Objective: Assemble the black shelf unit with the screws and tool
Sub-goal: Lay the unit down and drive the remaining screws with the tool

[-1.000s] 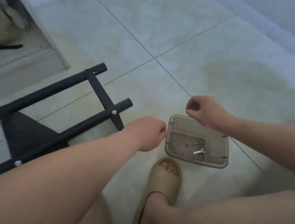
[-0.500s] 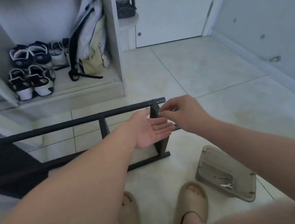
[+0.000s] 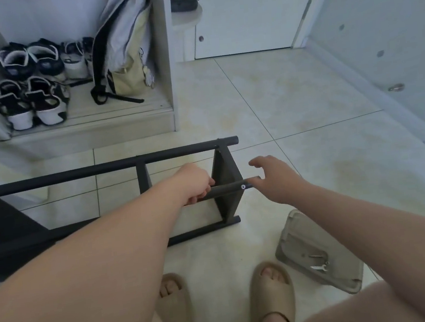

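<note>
The left hand [image 3: 198,185] now grips the middle bar of the black shelf unit [image 3: 178,152]; the right hand [image 3: 277,177], fingers slack and empty, has released the screw [image 3: 242,187] seated just beside it; tightening likely next, tool [image 3: 319,267] beside the right forearm

A floor [image 3: 285,91] of pale tiles crossed by thin grout lines is seen, and the black shelf frame [image 3: 101,170] is laid on its side across it. Near the frame's right end a grey tray [image 3: 353,289] is set with a small wrench [image 3: 319,267] inside, and two beige slippers [image 3: 272,297] are planted beside it.
</note>
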Demonstrator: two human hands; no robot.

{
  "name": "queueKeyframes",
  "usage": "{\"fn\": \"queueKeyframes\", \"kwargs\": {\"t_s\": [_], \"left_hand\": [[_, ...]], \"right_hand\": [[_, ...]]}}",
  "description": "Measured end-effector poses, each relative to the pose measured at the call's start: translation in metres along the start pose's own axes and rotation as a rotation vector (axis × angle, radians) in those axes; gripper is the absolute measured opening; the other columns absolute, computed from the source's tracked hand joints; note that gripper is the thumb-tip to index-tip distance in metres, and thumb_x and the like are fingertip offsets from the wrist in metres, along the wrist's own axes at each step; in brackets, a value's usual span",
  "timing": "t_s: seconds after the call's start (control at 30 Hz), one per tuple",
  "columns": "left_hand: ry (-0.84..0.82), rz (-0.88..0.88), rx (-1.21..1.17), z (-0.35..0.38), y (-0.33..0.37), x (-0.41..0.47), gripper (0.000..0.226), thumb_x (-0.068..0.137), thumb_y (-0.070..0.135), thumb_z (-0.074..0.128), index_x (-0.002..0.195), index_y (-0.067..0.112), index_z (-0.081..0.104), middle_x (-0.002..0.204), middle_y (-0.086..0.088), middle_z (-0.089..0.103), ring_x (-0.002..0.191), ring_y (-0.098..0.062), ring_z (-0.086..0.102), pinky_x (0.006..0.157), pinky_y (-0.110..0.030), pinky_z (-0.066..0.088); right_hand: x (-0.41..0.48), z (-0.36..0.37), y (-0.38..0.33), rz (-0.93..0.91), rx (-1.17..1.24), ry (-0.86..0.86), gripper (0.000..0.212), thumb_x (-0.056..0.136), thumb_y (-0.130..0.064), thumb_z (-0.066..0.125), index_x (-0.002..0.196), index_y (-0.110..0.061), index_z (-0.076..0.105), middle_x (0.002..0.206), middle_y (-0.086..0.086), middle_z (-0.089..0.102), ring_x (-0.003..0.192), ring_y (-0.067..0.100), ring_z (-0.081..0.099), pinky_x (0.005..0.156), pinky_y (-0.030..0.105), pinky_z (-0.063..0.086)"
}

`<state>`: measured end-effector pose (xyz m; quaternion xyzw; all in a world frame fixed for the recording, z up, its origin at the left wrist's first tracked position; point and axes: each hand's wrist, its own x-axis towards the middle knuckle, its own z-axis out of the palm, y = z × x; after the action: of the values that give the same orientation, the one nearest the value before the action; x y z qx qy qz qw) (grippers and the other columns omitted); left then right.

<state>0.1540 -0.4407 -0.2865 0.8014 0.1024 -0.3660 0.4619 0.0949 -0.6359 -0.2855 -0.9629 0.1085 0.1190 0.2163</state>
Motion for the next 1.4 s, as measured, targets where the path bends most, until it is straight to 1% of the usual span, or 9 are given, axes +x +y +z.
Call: {"fn": "queueKeyframes", "kwargs": {"t_s": [0.1,0.17,0.33,0.5,0.7,0.83,1.0,1.27,1.4], "left_hand": [[0.104,0.213,0.39,-0.001,-0.006,0.011,0.032,0.098,0.003,0.045,0.121,0.005,0.067,0.115,-0.013,0.069,0.105,-0.028,0.065,0.09,-0.037,0.054],[0.165,0.278,0.49,0.0,-0.011,0.016,0.033,0.1,0.006,0.043,0.124,0.013,0.064,0.122,-0.009,0.066,0.113,-0.028,0.06,0.097,-0.037,0.05],[0.032,0.276,0.743,0.004,-0.019,0.023,0.036,0.103,0.008,0.04,0.131,0.015,0.062,0.129,-0.009,0.062,0.116,-0.03,0.057,0.095,-0.034,0.047],[-0.077,0.191,0.932,0.01,-0.027,0.017,0.035,0.1,0.007,0.043,0.131,0.008,0.061,0.125,-0.012,0.063,0.11,-0.03,0.06,0.1,-0.04,0.05],[-0.163,0.201,1.001,0.037,-0.042,-0.015,0.026,0.098,0.002,0.046,0.117,0.002,0.064,0.096,-0.009,0.06,0.087,-0.023,0.056,0.076,-0.029,0.043],[-0.148,0.208,1.061,0.052,-0.055,-0.037,0.018,0.098,0.003,0.048,0.107,0.004,0.063,0.078,-0.004,0.054,0.083,-0.025,0.055,0.075,-0.03,0.044],[-0.081,0.184,0.974,0.063,-0.073,-0.07,0.031,0.098,0.003,0.046,0.125,0.006,0.061,0.114,-0.013,0.066,0.101,-0.029,0.063,0.088,-0.035,0.053],[-0.084,0.193,0.999,0.078,-0.095,-0.104,0.027,0.096,0.002,0.045,0.116,0.006,0.063,0.108,-0.012,0.067,0.093,-0.03,0.062,0.076,-0.036,0.05],[-0.071,0.232,0.927,0.071,-0.106,-0.105,0.03,0.099,0.005,0.041,0.119,0.007,0.064,0.116,-0.013,0.067,0.104,-0.032,0.062,0.087,-0.036,0.05]], "right_hand": [[0.009,0.006,0.013,-0.01,-0.122,-0.131,0.053,0.099,-0.039,0.058,0.147,-0.021,0.046,0.147,0.001,0.047,0.135,0.023,0.043,0.111,0.041,0.037],[0.012,0.013,0.016,-0.044,-0.133,-0.188,0.051,0.1,-0.041,0.057,0.145,-0.021,0.048,0.144,-0.001,0.049,0.131,0.022,0.047,0.11,0.041,0.038],[0.019,0.024,0.019,-0.112,-0.131,-0.175,0.04,0.101,-0.04,0.056,0.136,-0.019,0.055,0.13,0.0,0.054,0.118,0.022,0.053,0.101,0.039,0.044],[0.012,0.023,0.02,-0.134,-0.276,-0.265,0.022,0.101,-0.041,0.056,0.101,-0.02,0.054,0.101,-0.001,0.049,0.093,0.021,0.051,0.074,0.031,0.035],[-0.033,0.024,0.029,-0.162,-0.341,-0.385,0.028,0.102,-0.045,0.053,0.098,-0.017,0.052,0.099,0.0,0.051,0.092,0.023,0.053,0.074,0.033,0.036],[-0.08,0.047,0.047,-0.117,-0.179,-0.263,0.032,0.101,-0.048,0.053,0.105,-0.016,0.054,0.103,0.0,0.052,0.094,0.021,0.05,0.077,0.033,0.038],[-0.122,0.067,0.061,-0.126,-0.073,-0.162,0.035,0.099,-0.05,0.056,0.105,-0.016,0.057,0.1,-0.002,0.051,0.095,0.02,0.049,0.077,0.03,0.036],[-0.161,0.071,0.058,-0.13,-0.163,-0.252,0.04,0.092,-0.057,0.063,0.078,-0.021,0.051,0.075,-0.007,0.053,0.067,0.016,0.051,0.052,0.029,0.032],[-0.163,0.071,0.055,-0.125,-0.218,-0.206,0.051,0.087,-0.064,0.066,0.104,-0.017,0.056,0.089,-0.004,0.059,0.088,0.025,0.06,0.066,0.036,0.047]]}}
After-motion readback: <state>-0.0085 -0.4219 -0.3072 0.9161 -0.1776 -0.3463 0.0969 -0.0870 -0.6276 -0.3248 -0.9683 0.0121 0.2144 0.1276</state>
